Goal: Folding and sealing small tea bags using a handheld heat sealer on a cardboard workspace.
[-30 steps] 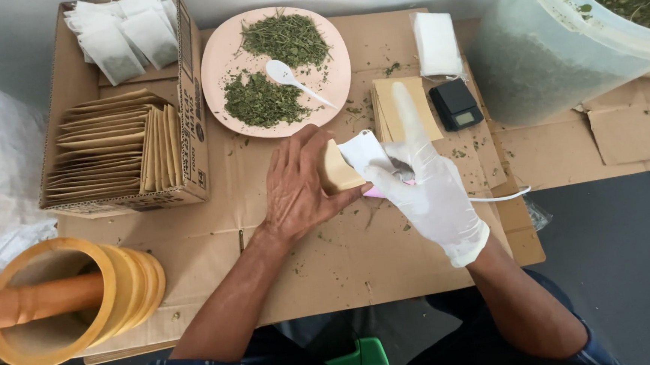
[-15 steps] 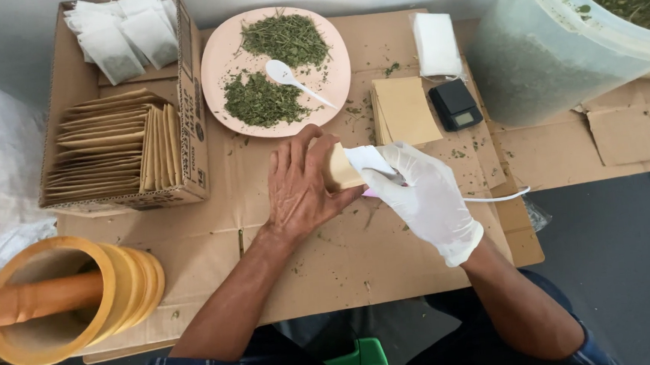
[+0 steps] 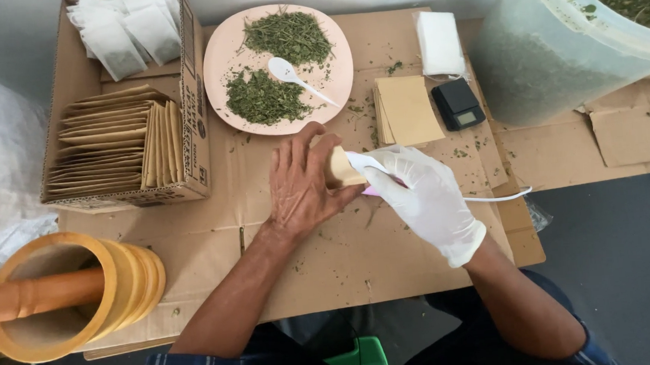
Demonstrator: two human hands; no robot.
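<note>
I've got the small tan packet (image 3: 339, 168) mid-desk, pinched in my bare left hand (image 3: 303, 187), while my gloved right hand (image 3: 423, 195) grasps a white corded tool (image 3: 365, 163) against its edge. Finished packets fill the box (image 3: 126, 188) at the left edge; herbs remain on the pink plate (image 3: 219, 54).

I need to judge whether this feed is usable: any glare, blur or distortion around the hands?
Head view: soft, even light, no glare; left hand and gloved right hand sharp, with faint shadows on the cardboard; wide-lens bending shows at the edges, on the bucket and mortar.
</note>
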